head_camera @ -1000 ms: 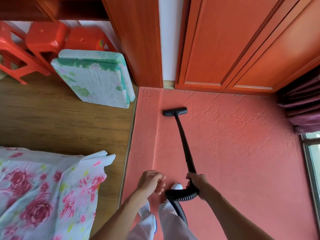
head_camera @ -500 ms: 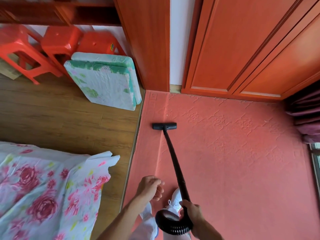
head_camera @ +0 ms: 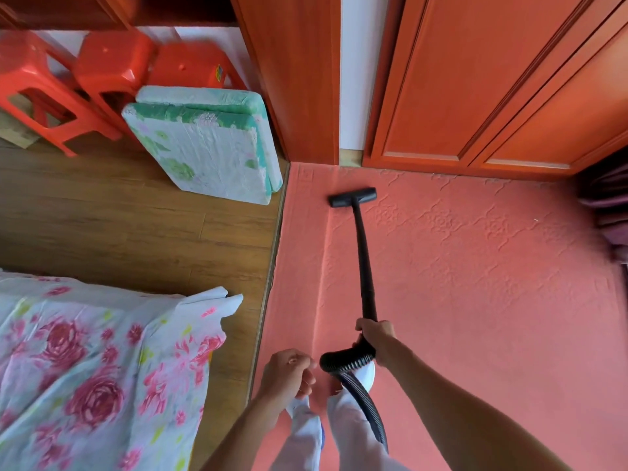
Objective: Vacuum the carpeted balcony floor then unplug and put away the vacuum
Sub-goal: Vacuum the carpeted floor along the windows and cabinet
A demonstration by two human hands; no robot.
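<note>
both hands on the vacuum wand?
No: only the right hand grips the wand; the left hand hangs loosely curled beside the hose, touching neither.

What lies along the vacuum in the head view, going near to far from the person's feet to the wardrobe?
Ribbed black hose → right hand gripping the black wand → flat black floor nozzle on the salmon-pink embossed carpet → orange wooden wardrobe doors.

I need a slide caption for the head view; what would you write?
Right hand grips the vacuum wand, floor nozzle on the red carpet near the wardrobe.
</note>
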